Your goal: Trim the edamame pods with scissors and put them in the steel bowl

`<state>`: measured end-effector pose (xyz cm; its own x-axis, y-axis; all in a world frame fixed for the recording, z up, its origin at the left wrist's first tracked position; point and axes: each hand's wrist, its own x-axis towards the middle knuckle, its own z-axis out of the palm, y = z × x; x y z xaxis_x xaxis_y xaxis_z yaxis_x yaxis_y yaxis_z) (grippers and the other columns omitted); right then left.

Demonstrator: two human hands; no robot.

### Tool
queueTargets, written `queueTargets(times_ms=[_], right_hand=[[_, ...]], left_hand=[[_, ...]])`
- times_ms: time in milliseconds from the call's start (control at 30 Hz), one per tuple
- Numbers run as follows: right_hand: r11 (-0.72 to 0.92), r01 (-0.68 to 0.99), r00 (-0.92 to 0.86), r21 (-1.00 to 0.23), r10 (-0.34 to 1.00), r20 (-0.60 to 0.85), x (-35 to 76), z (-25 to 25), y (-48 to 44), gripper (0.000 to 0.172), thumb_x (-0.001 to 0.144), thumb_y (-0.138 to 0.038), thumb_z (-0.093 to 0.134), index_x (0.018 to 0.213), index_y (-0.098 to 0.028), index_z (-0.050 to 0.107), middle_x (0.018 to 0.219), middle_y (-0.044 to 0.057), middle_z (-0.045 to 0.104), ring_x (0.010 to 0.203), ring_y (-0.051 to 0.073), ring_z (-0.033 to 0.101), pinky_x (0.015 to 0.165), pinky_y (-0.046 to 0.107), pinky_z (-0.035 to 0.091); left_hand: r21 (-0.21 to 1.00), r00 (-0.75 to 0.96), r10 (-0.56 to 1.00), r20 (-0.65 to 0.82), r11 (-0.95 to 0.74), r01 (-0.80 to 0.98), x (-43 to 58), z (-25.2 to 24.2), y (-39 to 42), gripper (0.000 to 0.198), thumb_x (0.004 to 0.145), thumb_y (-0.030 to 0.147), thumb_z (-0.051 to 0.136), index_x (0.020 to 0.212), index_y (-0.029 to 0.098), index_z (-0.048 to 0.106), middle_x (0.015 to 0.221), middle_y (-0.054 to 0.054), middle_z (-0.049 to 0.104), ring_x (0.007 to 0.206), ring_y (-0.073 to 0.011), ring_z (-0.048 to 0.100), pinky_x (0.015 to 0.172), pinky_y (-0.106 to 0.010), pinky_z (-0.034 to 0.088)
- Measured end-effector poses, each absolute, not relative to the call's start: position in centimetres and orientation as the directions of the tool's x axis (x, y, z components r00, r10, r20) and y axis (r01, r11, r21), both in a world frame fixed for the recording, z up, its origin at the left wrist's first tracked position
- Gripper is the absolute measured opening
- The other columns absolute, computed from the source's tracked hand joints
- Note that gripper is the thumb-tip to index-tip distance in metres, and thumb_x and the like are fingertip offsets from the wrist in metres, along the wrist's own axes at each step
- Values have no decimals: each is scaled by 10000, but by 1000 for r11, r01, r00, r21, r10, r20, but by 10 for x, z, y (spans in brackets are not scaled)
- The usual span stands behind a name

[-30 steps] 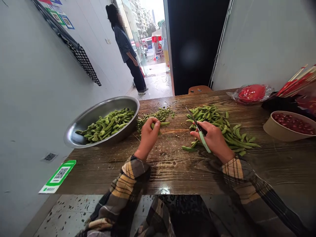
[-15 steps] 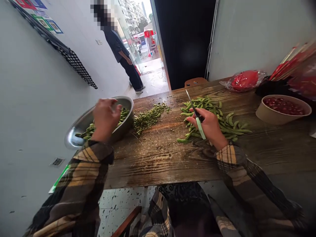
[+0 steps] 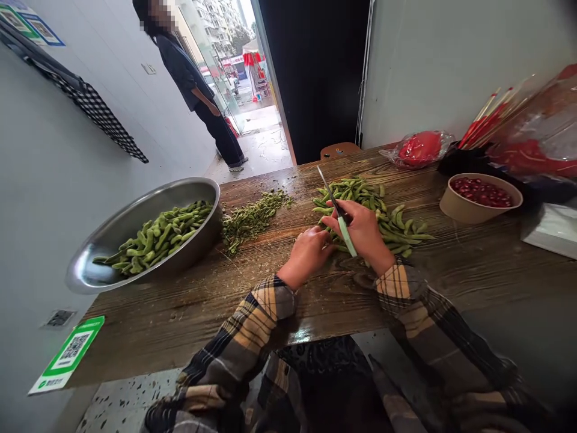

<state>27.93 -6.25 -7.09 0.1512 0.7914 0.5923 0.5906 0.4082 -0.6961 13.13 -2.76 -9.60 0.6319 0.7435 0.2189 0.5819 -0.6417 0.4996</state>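
My right hand (image 3: 362,228) is closed around what looks like a pair of scissors (image 3: 345,233) with a pale green handle. Its slim blade points up and away over a heap of green edamame pods (image 3: 396,224). Just left of it, my left hand (image 3: 310,252) rests at the heap's near left edge, fingers curled down on a pod. Fingertips are partly hidden. On the left, a large metal bowl (image 3: 97,243) holds many more edamame pods (image 3: 155,234). Between bowl and heap lies a pile of small green trimmings (image 3: 250,219).
On the right of the wooden table (image 3: 216,313) stand a paper bowl of dark red pieces (image 3: 469,207), a red bundle in clear plastic (image 3: 419,149) and a tissue pack (image 3: 552,228). A green QR card (image 3: 70,355) hangs at the left edge. A person (image 3: 198,90) stands near the doorway.
My left hand has moved from above the metal bowl rightward to the pod heap. The right hand still holds the scissors over the heap. The view has shifted, showing more of the bowl.
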Motion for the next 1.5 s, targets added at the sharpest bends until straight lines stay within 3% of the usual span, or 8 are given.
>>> queueTargets(times_ms=[200,300,367,600,833,1133,1333,1500], right_hand=[[401,614,131,-680,798,588,278,-70,-63,351,839,-437,610,1052,-164,666,846,72,680,798,223,638,735,338,489],[409,617,55,-672,830,556,277,-72,-66,358,843,-411,611,1082,-149,660,905,96,688,848,237,641,769,352,489],[414,632,-6,-656,848,529,275,-73,-67,368,833,-405,627,1108,-161,650,940,96,685,866,239,641,778,355,490],[411,737,-196,-536,889,413,268,-78,-73,486,761,-436,711,1178,-211,602,961,59,636,698,184,612,623,317,485],[443,757,-289,-481,886,362,262,-80,-76,514,758,-420,723,1215,-238,573,1033,57,619,814,200,628,657,302,490],[461,743,-320,-485,882,347,257,-81,-78,538,739,-383,746,1211,-208,557,1053,67,616,852,212,622,717,322,494],[457,772,-319,-441,880,353,260,-83,-77,386,828,-457,641,1132,-223,602,1015,64,647,796,203,630,663,307,469],[433,785,-278,-443,885,373,263,-84,-75,431,820,-471,645,1168,-222,598,1007,66,652,769,201,625,636,307,468]], left_hand=[[938,520,852,63,-228,262,107,-84,-24,173,744,301,655,679,146,614,608,13,536,555,-93,435,542,-226,327],[997,497,866,-55,24,69,87,-75,-28,275,725,393,702,780,141,608,640,14,570,496,-60,414,466,-200,278],[996,481,874,-74,88,-7,77,-74,-31,304,720,404,717,804,142,588,713,-9,621,491,-51,436,437,-186,262],[995,362,932,16,19,-93,61,-83,-30,311,775,403,673,944,149,614,783,-17,645,493,-50,459,450,-188,334],[997,343,937,62,-76,28,63,-77,-36,252,773,391,673,821,143,658,662,3,606,489,-64,456,464,-201,354],[999,371,928,38,-50,22,68,-80,-43,237,740,359,698,834,143,668,636,11,595,468,-59,426,454,-203,328],[990,391,919,55,-101,99,65,-74,-41,219,778,352,661,845,144,680,616,15,551,488,-69,429,459,-206,321],[994,281,954,102,-111,17,59,-75,-34,176,710,299,732,793,152,684,643,23,531,527,-56,425,473,-185,318]])
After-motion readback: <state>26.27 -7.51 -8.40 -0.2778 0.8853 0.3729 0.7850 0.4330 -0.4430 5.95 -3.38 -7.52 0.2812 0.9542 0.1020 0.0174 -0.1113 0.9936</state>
